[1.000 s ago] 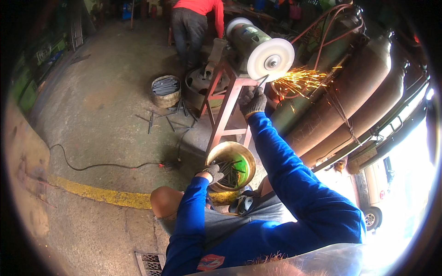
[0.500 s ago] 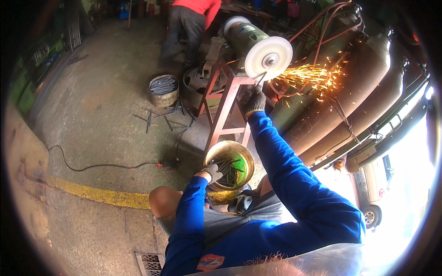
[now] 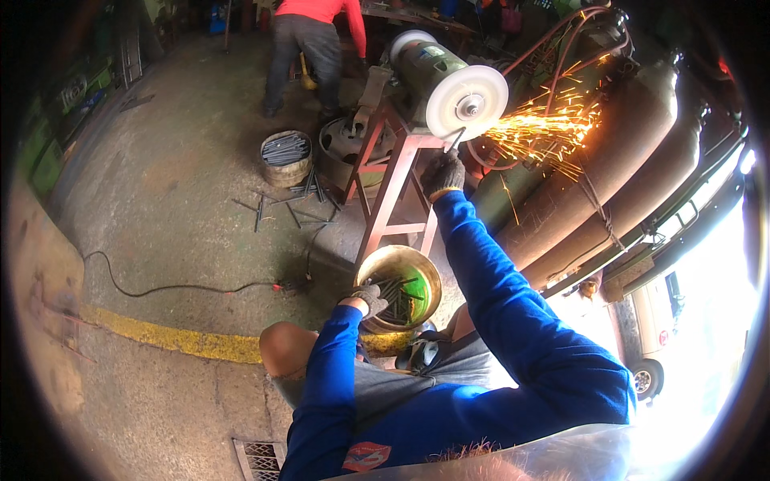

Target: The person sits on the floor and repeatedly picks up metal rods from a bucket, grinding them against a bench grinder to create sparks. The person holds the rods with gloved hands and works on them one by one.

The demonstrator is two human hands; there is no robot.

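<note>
My right hand, in a dark knit glove, is closed round a short metal rod. The rod's upper end meets the lower edge of the white grinding wheel on the bench grinder, and orange sparks fly off to the right. Lower down, my gloved left hand lies over the left rim of a bucket, its fingers curled inside beside several dark rods. What those fingers grip, if anything, is hidden.
A red metal stand carries the grinder. Large gas cylinders lean at right. On the floor are a can of rods, loose rods and a black cable. A co-worker in red bends over beyond.
The rod and my right hand have shifted slightly down, and the sparks spread wider. The co-worker has moved left. My left hand stays almost where it was.
</note>
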